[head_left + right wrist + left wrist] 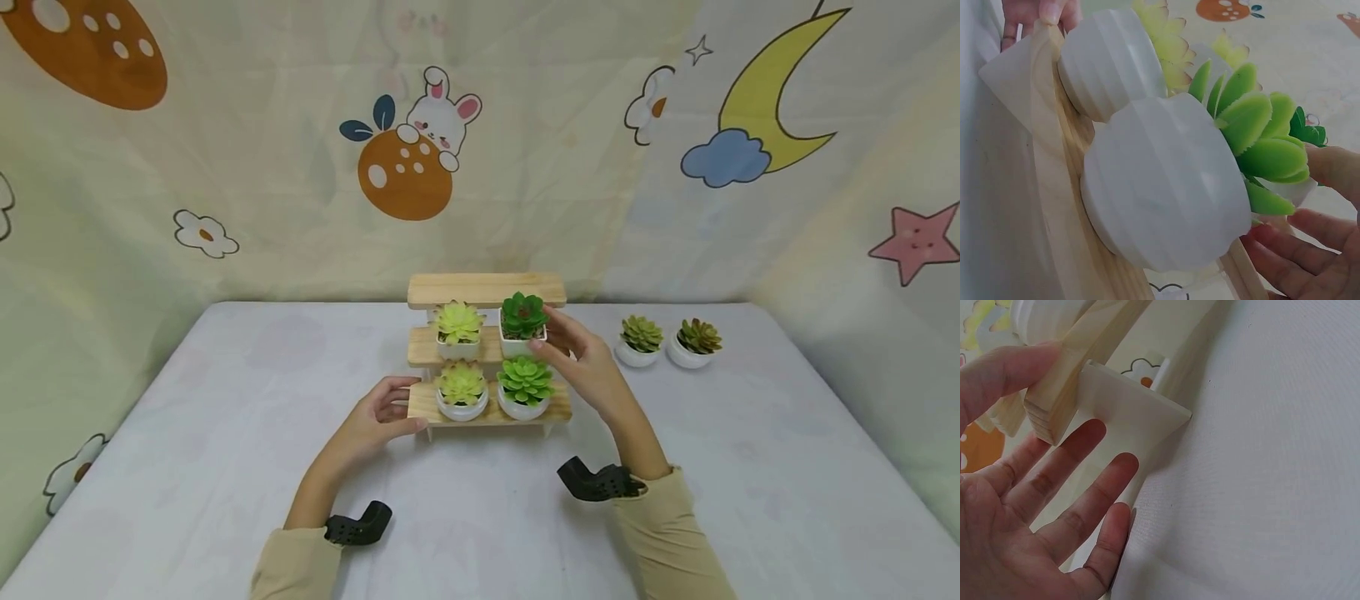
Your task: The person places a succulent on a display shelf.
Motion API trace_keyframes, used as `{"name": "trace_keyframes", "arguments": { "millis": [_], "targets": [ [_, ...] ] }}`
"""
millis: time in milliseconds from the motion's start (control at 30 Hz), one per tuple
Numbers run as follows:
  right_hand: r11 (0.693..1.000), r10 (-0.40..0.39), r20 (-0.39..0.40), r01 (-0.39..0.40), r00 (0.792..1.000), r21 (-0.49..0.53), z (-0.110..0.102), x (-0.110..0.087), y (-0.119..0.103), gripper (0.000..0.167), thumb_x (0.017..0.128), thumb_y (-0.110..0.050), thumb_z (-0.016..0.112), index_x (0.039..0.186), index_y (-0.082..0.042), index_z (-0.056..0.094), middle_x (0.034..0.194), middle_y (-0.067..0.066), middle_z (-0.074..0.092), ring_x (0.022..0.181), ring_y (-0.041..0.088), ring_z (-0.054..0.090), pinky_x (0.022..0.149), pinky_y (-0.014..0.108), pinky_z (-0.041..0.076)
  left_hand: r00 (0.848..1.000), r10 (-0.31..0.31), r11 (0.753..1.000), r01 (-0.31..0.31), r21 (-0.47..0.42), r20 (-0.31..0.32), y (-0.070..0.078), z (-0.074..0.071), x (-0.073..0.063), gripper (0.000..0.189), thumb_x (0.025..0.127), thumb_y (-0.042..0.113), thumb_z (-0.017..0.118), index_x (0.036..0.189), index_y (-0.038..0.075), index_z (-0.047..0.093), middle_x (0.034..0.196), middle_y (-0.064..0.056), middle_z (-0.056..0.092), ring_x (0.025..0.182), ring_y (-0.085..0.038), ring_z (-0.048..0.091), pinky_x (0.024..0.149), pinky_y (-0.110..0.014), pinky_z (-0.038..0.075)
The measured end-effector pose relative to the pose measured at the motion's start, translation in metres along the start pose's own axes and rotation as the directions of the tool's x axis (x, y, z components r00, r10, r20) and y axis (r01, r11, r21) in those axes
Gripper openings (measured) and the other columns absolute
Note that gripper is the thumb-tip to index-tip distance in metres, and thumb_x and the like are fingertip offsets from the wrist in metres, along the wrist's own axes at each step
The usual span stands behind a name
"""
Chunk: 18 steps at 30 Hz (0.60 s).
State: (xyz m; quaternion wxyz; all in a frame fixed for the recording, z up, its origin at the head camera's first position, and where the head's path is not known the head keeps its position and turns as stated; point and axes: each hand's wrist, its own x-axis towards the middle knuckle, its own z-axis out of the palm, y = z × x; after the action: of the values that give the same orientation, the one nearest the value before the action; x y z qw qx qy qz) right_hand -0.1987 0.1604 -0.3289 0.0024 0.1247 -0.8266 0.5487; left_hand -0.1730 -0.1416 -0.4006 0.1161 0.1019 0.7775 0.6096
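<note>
A three-tier wooden display stand [486, 291] stands on the table. My left hand [382, 412] holds the left end of its lowest board [1054, 394], thumb on top and forefinger below; the other fingers spread under it. My right hand [588, 360] grips a square white pot with a dark green succulent [523, 317] at the middle board's right side. Whether that pot touches the board cannot be told. Left of it sits a yellow-green succulent [458, 323] in a square pot. The lowest board bears a pink-tipped succulent [461, 383] and a bright green succulent [1166, 181] in round ribbed pots.
To the right of the stand, two small succulents in round white bowls, a green one [641, 335] and a reddish one [697, 338], sit on the white-covered table [247, 433]. A printed cloth [525, 192] hangs behind the table.
</note>
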Motion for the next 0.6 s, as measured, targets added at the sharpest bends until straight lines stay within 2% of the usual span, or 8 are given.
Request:
{"name": "trace_keyframes", "arguments": {
  "millis": [100, 233, 300, 467, 600],
  "targets": [
    [0.999, -0.031, 0.005, 0.031, 0.999, 0.007, -0.003, 0.0, 0.002, 0.059, 0.091, -0.031, 0.059, 0.144, -0.023, 0.033, 0.139, 0.009, 0.046, 0.126, 0.025, 0.046, 0.1, 0.049, 0.039, 1.0, -0.004, 1.0, 0.004, 0.002, -0.001, 0.0, -0.001, -0.001, 0.059, 0.081, 0.013, 0.071, 0.132, 0.009, 0.042, 0.126, -0.018, 0.054, 0.108, -0.028, 0.058, 0.086, -0.029, 0.048],
    [0.997, -0.061, -0.008, 0.062, 0.998, 0.043, -0.014, -0.002, 0.003, 0.06, 0.092, -0.027, 0.059, 0.145, -0.018, 0.033, 0.138, 0.009, 0.047, 0.128, 0.025, 0.044, 0.101, 0.047, 0.038, 1.0, -0.002, 1.0, 0.002, 0.002, 0.0, 0.0, -0.001, 0.0, 0.059, 0.081, 0.014, 0.071, 0.132, 0.009, 0.042, 0.126, -0.018, 0.054, 0.108, -0.027, 0.058, 0.086, -0.029, 0.048],
    [0.997, -0.055, -0.027, 0.056, 0.998, 0.044, -0.021, -0.003, 0.003, 0.059, 0.092, -0.027, 0.059, 0.145, -0.017, 0.033, 0.137, 0.009, 0.048, 0.127, 0.023, 0.046, 0.101, 0.042, 0.04, 1.0, -0.003, 1.0, 0.003, 0.002, 0.002, -0.001, -0.001, 0.0, 0.059, 0.081, 0.014, 0.071, 0.132, 0.009, 0.042, 0.126, -0.018, 0.054, 0.108, -0.027, 0.058, 0.086, -0.029, 0.048],
    [1.0, -0.013, -0.093, 0.014, 0.996, 0.014, -0.038, -0.007, 0.006, 0.058, 0.092, -0.033, 0.058, 0.143, -0.02, 0.036, 0.135, 0.008, 0.051, 0.118, 0.012, 0.052, 0.092, 0.019, 0.044, 1.0, 0.004, 1.0, -0.004, -0.003, 0.004, -0.002, -0.001, 0.001, 0.059, 0.081, 0.013, 0.07, 0.132, 0.008, 0.042, 0.126, -0.019, 0.053, 0.108, -0.027, 0.058, 0.085, -0.029, 0.048],
    [1.0, 0.0, -0.158, 0.002, 0.987, 0.015, -0.051, -0.01, 0.009, 0.057, 0.091, -0.032, 0.059, 0.142, -0.017, 0.038, 0.13, 0.004, 0.054, 0.107, -0.001, 0.053, 0.084, 0.012, 0.043, 1.0, 0.008, 1.0, -0.008, -0.005, 0.003, -0.003, -0.001, 0.001, 0.059, 0.081, 0.012, 0.07, 0.132, 0.007, 0.042, 0.125, -0.019, 0.054, 0.107, -0.028, 0.058, 0.086, -0.03, 0.048]
  ]
}}
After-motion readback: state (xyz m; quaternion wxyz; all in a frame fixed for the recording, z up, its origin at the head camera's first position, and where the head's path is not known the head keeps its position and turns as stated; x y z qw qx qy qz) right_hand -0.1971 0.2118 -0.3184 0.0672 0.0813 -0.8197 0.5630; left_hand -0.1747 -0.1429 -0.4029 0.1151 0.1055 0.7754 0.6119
